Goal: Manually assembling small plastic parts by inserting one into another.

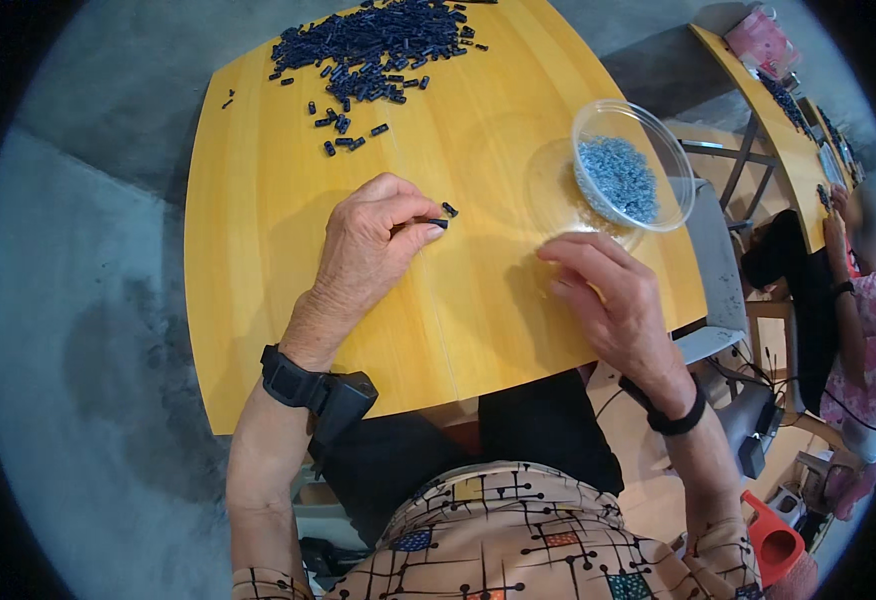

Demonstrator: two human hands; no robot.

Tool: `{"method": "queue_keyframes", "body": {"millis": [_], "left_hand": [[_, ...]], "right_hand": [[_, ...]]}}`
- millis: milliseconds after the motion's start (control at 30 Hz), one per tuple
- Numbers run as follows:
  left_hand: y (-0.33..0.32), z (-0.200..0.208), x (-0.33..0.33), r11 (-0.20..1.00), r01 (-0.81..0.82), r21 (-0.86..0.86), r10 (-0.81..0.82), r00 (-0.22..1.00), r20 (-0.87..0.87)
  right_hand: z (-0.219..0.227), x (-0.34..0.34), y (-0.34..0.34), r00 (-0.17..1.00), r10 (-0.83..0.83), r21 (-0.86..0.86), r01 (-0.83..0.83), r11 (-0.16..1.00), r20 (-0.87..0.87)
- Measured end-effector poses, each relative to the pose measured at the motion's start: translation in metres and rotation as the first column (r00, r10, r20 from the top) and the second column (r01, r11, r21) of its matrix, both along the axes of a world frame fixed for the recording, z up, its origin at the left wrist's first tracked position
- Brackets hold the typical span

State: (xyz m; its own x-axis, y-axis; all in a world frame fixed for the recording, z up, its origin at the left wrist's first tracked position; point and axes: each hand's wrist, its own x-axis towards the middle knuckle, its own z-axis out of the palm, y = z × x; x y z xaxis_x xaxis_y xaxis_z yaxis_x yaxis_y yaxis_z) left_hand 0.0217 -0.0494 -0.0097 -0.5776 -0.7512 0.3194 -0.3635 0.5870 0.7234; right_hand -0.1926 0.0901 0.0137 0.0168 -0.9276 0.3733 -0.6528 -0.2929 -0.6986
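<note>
My left hand (373, 230) is closed over the yellow table, pinching a small dark tubular piece (436, 223) between thumb and forefinger. Part of that piece is hidden by the fingers. Just past the fingertips lies another small dark piece (449, 209), apart from the hand. My right hand (613, 300) hovers near the table's right side, fingers bent and the tips apart, with nothing visible between them. Closest to it is a clear round plastic bowl (674, 170), tilted, with many tiny silvery-blue metal parts (618, 178) inside.
A large heap of dark pieces (378, 40) covers the table's far end, with several strays (343, 143) nearer me. The table (258, 300) has a curved front edge close to my lap. Off to the right, another person (858, 300) sits at a second table (758, 110).
</note>
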Motion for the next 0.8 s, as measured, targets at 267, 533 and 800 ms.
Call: {"method": "queue_keyframes", "body": {"millis": [267, 533, 800], "left_hand": [[0.002, 0.002, -0.002, 0.998, 0.020, -0.064, -0.021, 1.000, -0.015], [0.003, -0.001, 0.000, 0.996, -0.067, 0.059, 0.074, 0.989, -0.131], [0.000, -0.005, -0.012, 0.991, -0.015, -0.131, 0.010, 0.999, -0.040]], "right_hand": [[-0.007, 0.028, -0.052, 0.997, 0.059, 0.000, -0.059, 0.998, -0.042], [0.018, 0.023, -0.019, 0.979, -0.004, -0.065, -0.009, 0.998, -0.202], [0.052, -0.066, -0.020, 0.832, -0.234, -0.088, 0.220, 0.972, -0.503]]}}
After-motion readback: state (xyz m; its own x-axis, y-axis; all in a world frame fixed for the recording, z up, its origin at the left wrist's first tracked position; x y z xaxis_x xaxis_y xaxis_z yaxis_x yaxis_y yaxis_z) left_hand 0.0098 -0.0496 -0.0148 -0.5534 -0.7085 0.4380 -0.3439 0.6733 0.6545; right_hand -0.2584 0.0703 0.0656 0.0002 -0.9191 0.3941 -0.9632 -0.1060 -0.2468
